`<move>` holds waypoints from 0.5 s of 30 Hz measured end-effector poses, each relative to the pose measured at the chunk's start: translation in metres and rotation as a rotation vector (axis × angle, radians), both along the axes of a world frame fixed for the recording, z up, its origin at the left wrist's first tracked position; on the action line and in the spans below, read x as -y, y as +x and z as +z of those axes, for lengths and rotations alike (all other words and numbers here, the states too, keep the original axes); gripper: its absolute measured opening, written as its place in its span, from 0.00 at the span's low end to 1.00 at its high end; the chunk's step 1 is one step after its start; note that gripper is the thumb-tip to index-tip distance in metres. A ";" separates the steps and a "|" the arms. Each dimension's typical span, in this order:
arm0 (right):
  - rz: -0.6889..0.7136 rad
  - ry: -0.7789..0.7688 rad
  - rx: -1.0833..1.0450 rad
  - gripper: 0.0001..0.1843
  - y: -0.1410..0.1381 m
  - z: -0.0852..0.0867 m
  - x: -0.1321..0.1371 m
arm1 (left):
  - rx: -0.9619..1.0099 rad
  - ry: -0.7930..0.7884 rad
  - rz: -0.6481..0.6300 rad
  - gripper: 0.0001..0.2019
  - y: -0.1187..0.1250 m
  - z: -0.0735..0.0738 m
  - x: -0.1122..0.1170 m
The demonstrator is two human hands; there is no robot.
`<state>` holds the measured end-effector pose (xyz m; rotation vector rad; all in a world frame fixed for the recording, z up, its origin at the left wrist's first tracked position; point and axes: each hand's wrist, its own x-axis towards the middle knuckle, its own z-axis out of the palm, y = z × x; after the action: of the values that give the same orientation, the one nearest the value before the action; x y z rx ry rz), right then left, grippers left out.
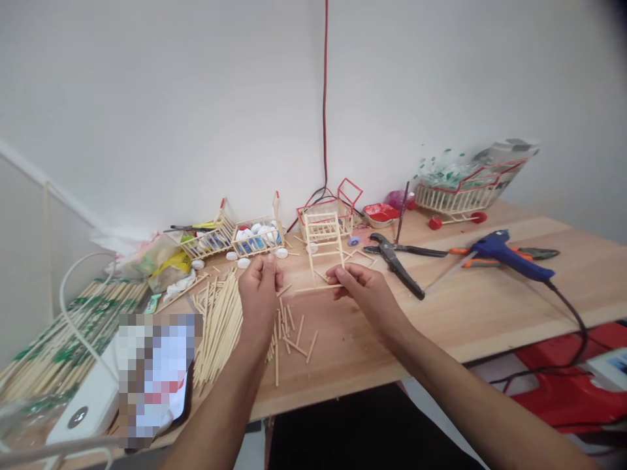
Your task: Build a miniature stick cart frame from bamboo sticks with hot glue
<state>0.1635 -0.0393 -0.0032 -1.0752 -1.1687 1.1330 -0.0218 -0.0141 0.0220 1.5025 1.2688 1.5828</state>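
Observation:
My right hand (365,292) pinches a small ladder-like frame of pale wooden sticks (325,256) at its lower right corner. The frame stands tilted upright over the table, with a stick across its bottom that juts out to the left. To the left of the frame, apart from it, my left hand (259,287) is closed with thumb and fingers pressed together; whatever it may hold is too small to make out. Below and between the hands lie short cut stick pieces (294,343). A pile of long sticks (215,326) lies beside my left forearm.
Behind stand stick-built carts (259,243), one red-rimmed cart (455,199), and a red paint tray (381,214). On the right lie black-jawed pliers (396,264) and a blue glue gun (512,254) with its cable. A phone (164,378) and a white power strip (88,398) are front left.

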 end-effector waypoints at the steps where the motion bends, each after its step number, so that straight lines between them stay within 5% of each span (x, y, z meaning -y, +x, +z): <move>1: 0.001 0.002 -0.003 0.18 0.000 0.000 0.000 | -0.002 -0.017 0.000 0.20 0.000 0.000 0.000; 15: -0.024 -0.011 -0.060 0.19 0.003 -0.002 -0.003 | 0.564 -0.170 -0.062 0.19 -0.015 0.006 -0.016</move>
<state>0.1667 -0.0367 -0.0050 -1.0539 -1.1018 1.1463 -0.0365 0.0021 0.0277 0.8882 0.9871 1.6510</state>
